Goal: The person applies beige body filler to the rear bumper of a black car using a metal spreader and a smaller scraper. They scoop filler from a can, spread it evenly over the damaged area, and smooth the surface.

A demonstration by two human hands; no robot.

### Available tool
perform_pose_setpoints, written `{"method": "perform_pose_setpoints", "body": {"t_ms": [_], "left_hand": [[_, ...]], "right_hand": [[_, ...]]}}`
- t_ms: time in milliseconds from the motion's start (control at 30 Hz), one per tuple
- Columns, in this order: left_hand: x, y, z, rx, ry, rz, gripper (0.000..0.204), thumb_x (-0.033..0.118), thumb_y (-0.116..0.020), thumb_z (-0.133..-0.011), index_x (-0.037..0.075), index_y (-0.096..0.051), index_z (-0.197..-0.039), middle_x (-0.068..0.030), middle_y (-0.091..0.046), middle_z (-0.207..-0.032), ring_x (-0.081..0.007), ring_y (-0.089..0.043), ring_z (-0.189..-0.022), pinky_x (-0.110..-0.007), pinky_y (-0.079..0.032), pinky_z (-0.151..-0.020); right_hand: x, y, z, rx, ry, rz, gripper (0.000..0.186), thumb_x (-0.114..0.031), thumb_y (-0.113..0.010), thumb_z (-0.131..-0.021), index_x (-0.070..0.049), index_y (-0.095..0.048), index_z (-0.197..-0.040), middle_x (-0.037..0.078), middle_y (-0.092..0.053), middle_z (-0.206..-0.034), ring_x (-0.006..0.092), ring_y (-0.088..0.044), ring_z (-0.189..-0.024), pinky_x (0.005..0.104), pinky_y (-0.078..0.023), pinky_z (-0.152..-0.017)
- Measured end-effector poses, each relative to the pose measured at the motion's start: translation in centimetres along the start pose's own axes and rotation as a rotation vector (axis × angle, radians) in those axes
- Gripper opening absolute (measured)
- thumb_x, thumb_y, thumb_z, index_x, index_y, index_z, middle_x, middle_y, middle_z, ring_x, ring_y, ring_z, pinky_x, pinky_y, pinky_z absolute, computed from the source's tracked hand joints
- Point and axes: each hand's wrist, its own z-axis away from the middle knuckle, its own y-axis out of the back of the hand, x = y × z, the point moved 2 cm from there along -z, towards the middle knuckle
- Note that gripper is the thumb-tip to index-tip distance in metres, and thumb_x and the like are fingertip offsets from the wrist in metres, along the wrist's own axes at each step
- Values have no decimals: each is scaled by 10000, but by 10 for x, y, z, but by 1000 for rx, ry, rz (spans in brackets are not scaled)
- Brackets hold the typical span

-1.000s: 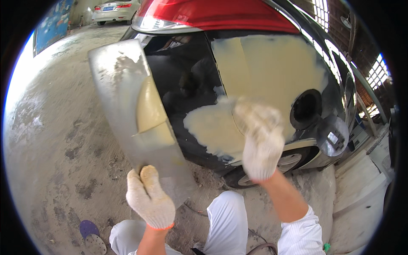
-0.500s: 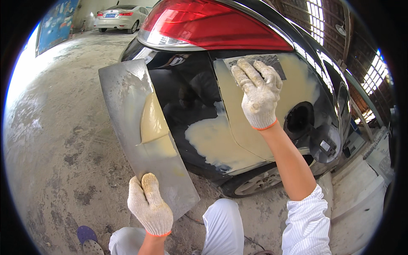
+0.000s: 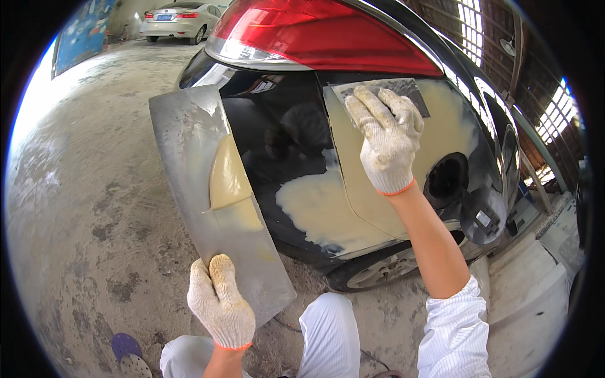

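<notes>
My left hand [image 3: 222,303], in a pale knit glove, is closed on the lower end of a long grey metal mixing board [image 3: 183,148]. A mound of beige body filler [image 3: 228,176] lies on the board's right side. My right hand [image 3: 389,140], gloved too, presses a flat, dark, smeared spreader [image 3: 413,94] against the car's black rear panel, just under the red tail light [image 3: 328,38]. Its fingers lie over the spreader's face; the thumb is hidden. Beige filler [image 3: 340,208] covers much of the panel on both sides of a seam.
The round fuel opening [image 3: 446,178] has its flap [image 3: 484,217] hanging open at the right. Below is the rear wheel [image 3: 384,271]. Sanding discs [image 3: 126,346] lie on the concrete floor at lower left. A white car [image 3: 183,22] stands far back, near a blue panel [image 3: 82,38].
The right hand and spreader sit slightly farther right in the picture, but the car has shifted similarly with the view. The left hand still holds the board; its filler looks the same.
</notes>
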Motion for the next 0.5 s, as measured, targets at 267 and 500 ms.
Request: {"method": "perform_pose_setpoints", "body": {"t_ms": [267,500], "left_hand": [[-1,-9,0,-16,0,13,299,166,-614,-1146,-3,-561,-905,30,-449,-782,-78,-362,-757,-299,-336,-651],[-9,-18,0,4,11,-19,286,162,-599,-1157,7,-566,-918,43,-464,-816,-75,-376,-771,-288,-337,-659]], "right_hand": [[-4,-1,18,-85,-11,-18,409,-62,-722,-780,-162,-885,-1141,3,-827,-1254,233,-685,-1186,430,-477,-1125],[-15,18,63,-187,0,-49,408,-101,-726,-785,-158,-874,-1160,-13,-806,-1289,250,-652,-1206,460,-438,-1158]]}}
